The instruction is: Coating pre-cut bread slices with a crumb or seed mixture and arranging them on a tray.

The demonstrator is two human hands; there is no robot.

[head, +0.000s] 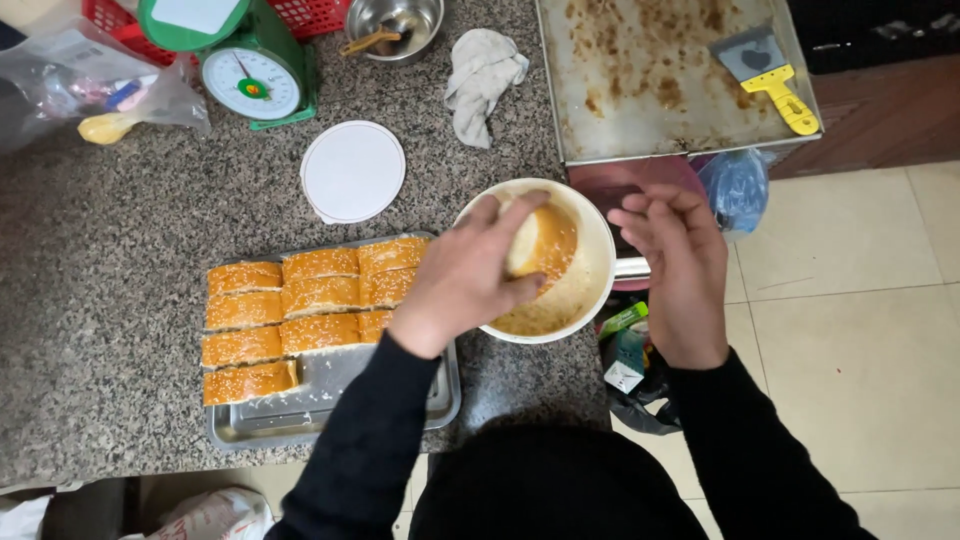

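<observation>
My left hand (462, 275) grips a golden bread piece (545, 240) and presses it into a white saucepan (598, 240) that holds a layer of sesame seeds. My right hand (682, 265) hovers over the pan's metal handle (632, 268), fingers curled, and I cannot tell whether it touches the handle. Left of the pan lies a metal tray (330, 400) with several sesame-coated bread pieces (300, 310) in rows. The pan stands at the granite counter's right edge.
A green kitchen scale (250, 75), white round lid (353, 170), crumpled cloth (482, 80) and steel bowl (392, 25) sit farther back. A greasy baking sheet (650, 80) carries a yellow-handled scraper (770, 75). Plastic bags (735, 185) lie below the counter edge on the tiled floor.
</observation>
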